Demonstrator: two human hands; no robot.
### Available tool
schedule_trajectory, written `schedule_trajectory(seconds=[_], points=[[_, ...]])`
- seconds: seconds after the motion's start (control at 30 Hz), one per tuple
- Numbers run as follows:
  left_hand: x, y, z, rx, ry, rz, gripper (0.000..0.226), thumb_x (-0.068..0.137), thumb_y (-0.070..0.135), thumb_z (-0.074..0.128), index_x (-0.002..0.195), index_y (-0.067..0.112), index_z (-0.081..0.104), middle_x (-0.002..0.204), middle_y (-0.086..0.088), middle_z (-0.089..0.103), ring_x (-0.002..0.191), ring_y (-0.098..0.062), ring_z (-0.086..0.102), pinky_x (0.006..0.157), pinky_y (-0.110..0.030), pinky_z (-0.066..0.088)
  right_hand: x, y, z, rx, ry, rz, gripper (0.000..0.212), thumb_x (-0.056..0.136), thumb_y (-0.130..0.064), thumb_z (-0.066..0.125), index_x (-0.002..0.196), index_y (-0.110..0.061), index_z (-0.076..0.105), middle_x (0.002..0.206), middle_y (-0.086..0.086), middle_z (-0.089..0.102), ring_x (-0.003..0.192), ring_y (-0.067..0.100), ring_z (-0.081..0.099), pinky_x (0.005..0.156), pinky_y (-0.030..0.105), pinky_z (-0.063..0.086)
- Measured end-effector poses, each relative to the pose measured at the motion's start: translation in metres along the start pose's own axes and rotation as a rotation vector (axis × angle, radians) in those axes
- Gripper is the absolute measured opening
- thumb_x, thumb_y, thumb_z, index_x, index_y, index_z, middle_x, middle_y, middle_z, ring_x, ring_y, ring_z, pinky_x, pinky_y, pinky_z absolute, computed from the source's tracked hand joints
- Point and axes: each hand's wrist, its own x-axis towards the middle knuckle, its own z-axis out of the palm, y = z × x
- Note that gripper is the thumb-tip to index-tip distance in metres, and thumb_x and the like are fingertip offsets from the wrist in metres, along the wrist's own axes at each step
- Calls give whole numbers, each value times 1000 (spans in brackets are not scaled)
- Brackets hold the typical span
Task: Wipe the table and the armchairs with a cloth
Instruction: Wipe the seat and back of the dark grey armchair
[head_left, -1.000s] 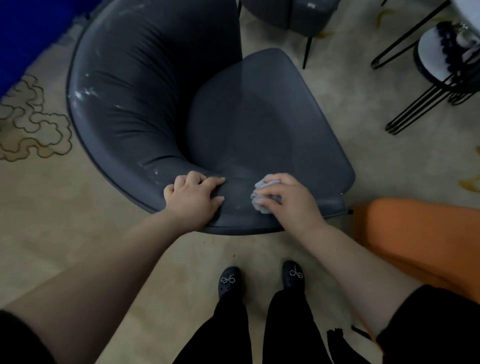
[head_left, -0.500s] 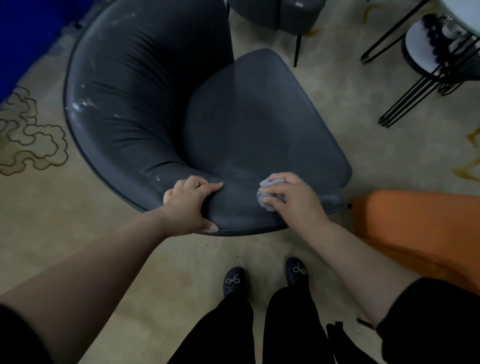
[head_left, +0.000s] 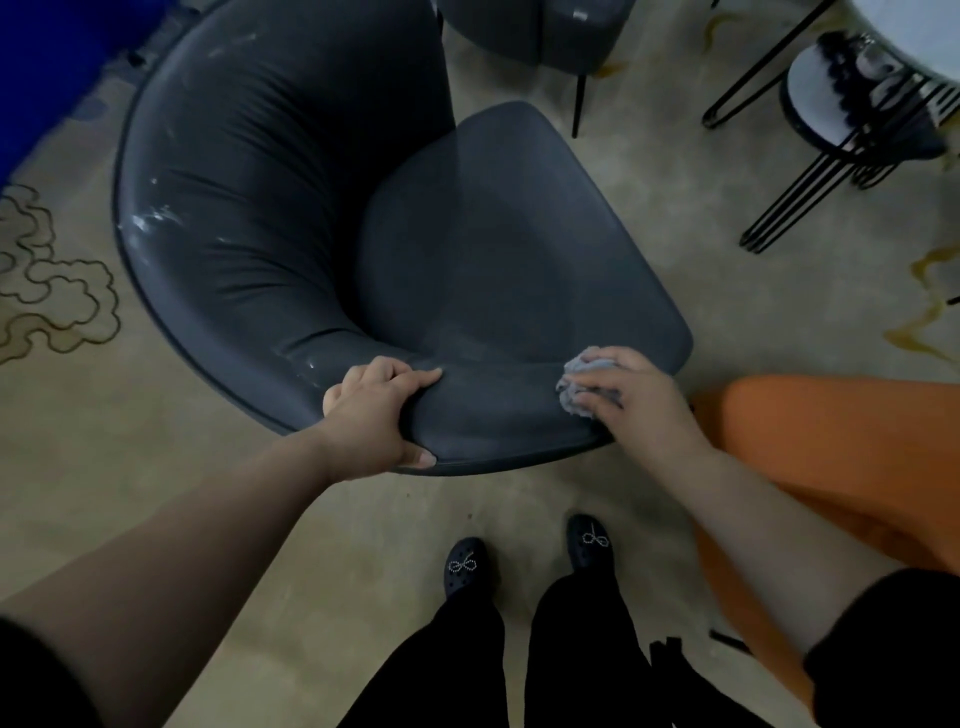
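A dark grey armchair (head_left: 322, 223) with a curved back stands in front of me, white smears on its inner back. My left hand (head_left: 376, 410) grips the near end of the armrest, fingers over the top and thumb underneath. My right hand (head_left: 631, 395) holds a crumpled pale grey cloth (head_left: 582, 382) and presses it on the armrest tip, near the seat's front right corner. The cloth is mostly covered by my fingers.
An orange armchair (head_left: 831, 457) stands close on the right. Another grey chair (head_left: 545, 31) is behind, and a round white table (head_left: 914, 31) with black wire legs and a small stool sit at the top right. My feet stand just below the armrest.
My right hand has slid the cloth to the right along the armrest, toward its tip. My left hand's thumb has wrapped under the armrest edge.
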Motion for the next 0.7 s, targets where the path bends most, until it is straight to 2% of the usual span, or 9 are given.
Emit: schedule_trajectory(seconds=[0.07, 0.13, 0.2, 0.27, 0.33, 0.47, 0.57, 0.63, 0.7], points=[[0, -1, 1, 4, 1, -6, 96, 61, 46, 82, 142, 47, 28, 127, 14, 29, 121, -13, 21, 94, -29, 13, -1, -15, 15, 30, 9, -19, 18, 80, 0, 70, 97, -4, 74, 117, 8, 57, 109, 16, 54, 93, -1, 28], [0, -2, 2, 8, 6, -7, 96, 61, 46, 81, 142, 47, 28, 130, 13, 29, 123, -14, 21, 97, -31, 15, -3, -39, 39, 52, -44, -131, 19, 80, -2, 70, 98, -4, 74, 117, 11, 58, 106, 13, 52, 92, -1, 26], [0, -1, 1, 21, -3, -11, 97, 62, 47, 81, 142, 47, 27, 132, 12, 29, 125, -15, 21, 99, -33, 17, -7, -56, 58, 72, -108, -195, 25, 83, -9, 68, 107, -8, 71, 125, 5, 54, 111, 5, 44, 94, -2, 21], [0, -1, -1, 39, -11, -11, 97, 62, 48, 80, 143, 47, 26, 133, 12, 29, 125, -15, 21, 99, -34, 17, -7, -56, 60, 95, -136, -186, 30, 84, -10, 66, 114, -11, 68, 129, -1, 50, 114, -1, 39, 100, 2, 23], [-2, 0, -1, 34, -16, -5, 97, 63, 47, 80, 143, 47, 26, 133, 12, 28, 125, -14, 21, 98, -33, 16, -6, -47, 46, 85, -180, -172, 30, 83, -6, 65, 113, -11, 69, 128, 0, 50, 118, 3, 41, 104, 10, 27], [-2, 0, -2, 20, -13, -1, 96, 63, 46, 80, 143, 47, 26, 134, 12, 29, 126, -14, 21, 102, -35, 16, 2, -9, 2, -40, -60, -72, 26, 81, 0, 67, 106, -4, 71, 125, 13, 55, 115, 14, 48, 95, -3, 20], [-2, 1, -2, 20, -13, -6, 96, 63, 46, 81, 143, 47, 27, 133, 12, 28, 125, -14, 20, 103, -36, 16, 7, 14, -17, -54, 55, 78, 21, 83, 1, 66, 103, 1, 71, 120, 18, 57, 113, 25, 55, 90, -5, 23], [-1, 2, -2, 13, -11, -11, 96, 63, 45, 81, 142, 47, 27, 132, 12, 29, 124, -13, 20, 101, -33, 15, 6, 12, -13, -31, 99, 113, 18, 82, 4, 65, 100, 3, 71, 118, 19, 57, 107, 21, 56, 85, -7, 26], [-1, 1, -1, 9, -7, -9, 96, 62, 45, 81, 142, 47, 27, 131, 13, 29, 124, -13, 20, 100, -32, 15, 3, 1, 2, -10, 109, 87, 18, 84, 6, 63, 100, 3, 70, 118, 21, 56, 99, 16, 57, 82, -2, 34]])
